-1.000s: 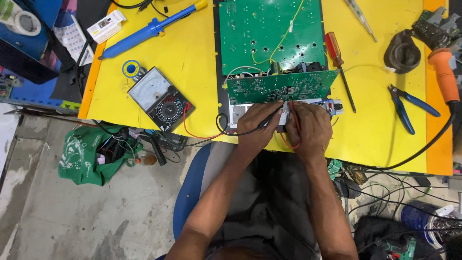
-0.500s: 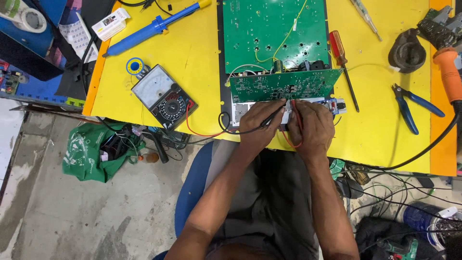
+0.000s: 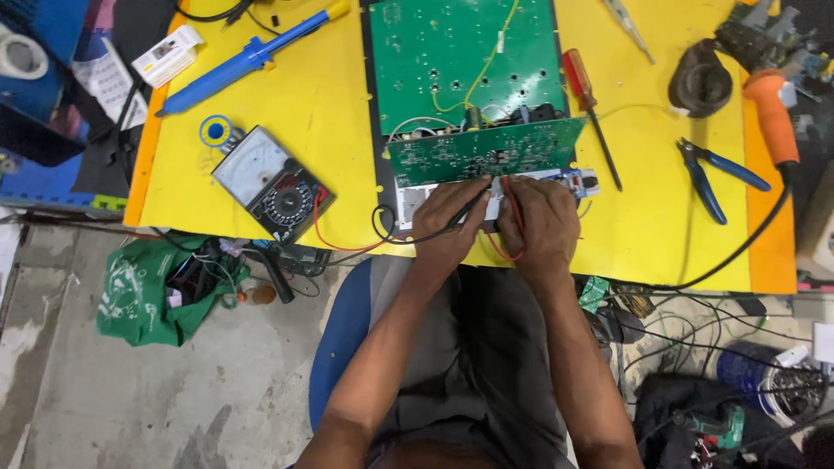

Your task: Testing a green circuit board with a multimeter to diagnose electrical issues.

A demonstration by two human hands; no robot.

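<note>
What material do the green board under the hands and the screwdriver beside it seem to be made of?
Green circuit board: probably fibreglass laminate, semi-gloss green coating dotted with solder points. Screwdriver: glossy red-orange handle, likely plastic; thin dark shaft, apparently metal. The left hand and right hand hold probes against the board.

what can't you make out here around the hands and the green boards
- Head view: probe tips, hidden behind the left hand and right hand.
- Tilted green board: parts too small to tell.
- Large green board: top cut off by the frame edge.
- Meter needle: too small to read.
</note>
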